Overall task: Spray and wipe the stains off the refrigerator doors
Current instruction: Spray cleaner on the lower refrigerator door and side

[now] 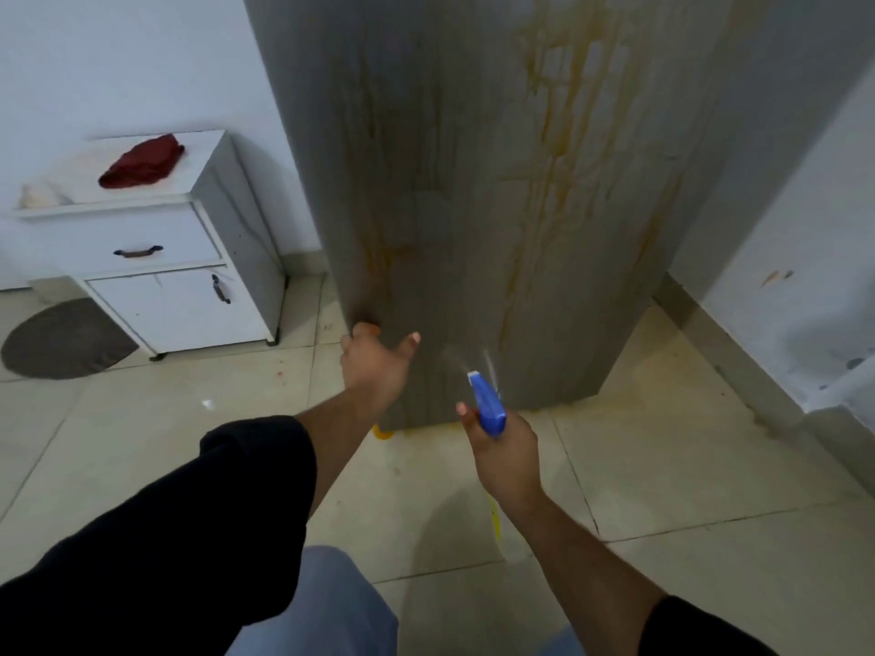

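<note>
The grey refrigerator door (473, 182) fills the middle of the view, streaked with orange-brown stains running down it. My right hand (504, 449) grips a spray bottle with a blue trigger head (487, 402), its white nozzle pointing at the lower door; a fine mist shows just above the nozzle. The bottle's body is mostly hidden below my hand. My left hand (374, 362) rests on the door's lower left edge, fingers curled round the edge and thumb spread on the front. A dark red cloth (142, 163) lies on the white cabinet to the left.
A white cabinet (189, 295) with a drawer and a door stands left of the refrigerator against the wall. A grey oval mat (61, 338) lies on the tiled floor beside it. A wall (805, 258) closes in on the right. Orange stains mark the floor under the refrigerator.
</note>
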